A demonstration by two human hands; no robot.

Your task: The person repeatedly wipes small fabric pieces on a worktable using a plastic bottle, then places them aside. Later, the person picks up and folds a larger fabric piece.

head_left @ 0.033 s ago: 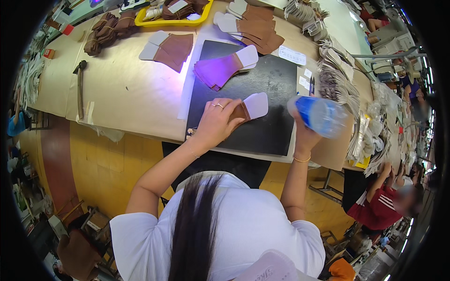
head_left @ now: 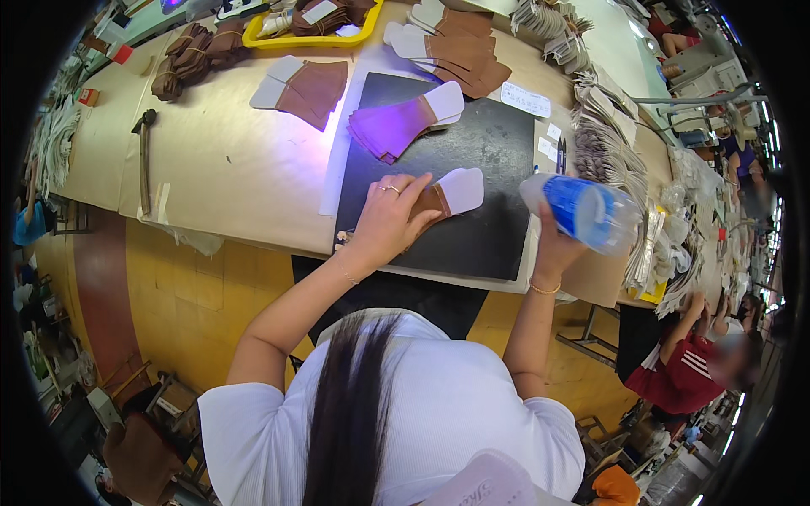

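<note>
On the black mat [head_left: 498, 236] lies a small brown-and-white flat piece [head_left: 462, 191], its white end pointing right. My left hand [head_left: 390, 215] grips its brown end between the fingers and thumb, hiding most of that part. My right hand [head_left: 558, 250] is closed around a clear plastic bottle [head_left: 585, 211] with a blue label. The bottle is tipped on its side above the mat's right edge, apart from the piece. Farther back on the mat rests a fanned stack of similar pieces [head_left: 392, 126], lit purple.
More brown-and-white pieces [head_left: 316, 91] lie behind the mat. A yellow tray [head_left: 371, 29] and brown bundles [head_left: 192, 55] stand at the back. A hammer [head_left: 144, 160] lies left. Pens [head_left: 562, 156] and stacked grey-white pieces [head_left: 603, 139] are at right, where a person in red [head_left: 679, 371] sits.
The bottle and my right hand have shifted slightly to the right and nearer. My left hand and the piece have hardly moved.
</note>
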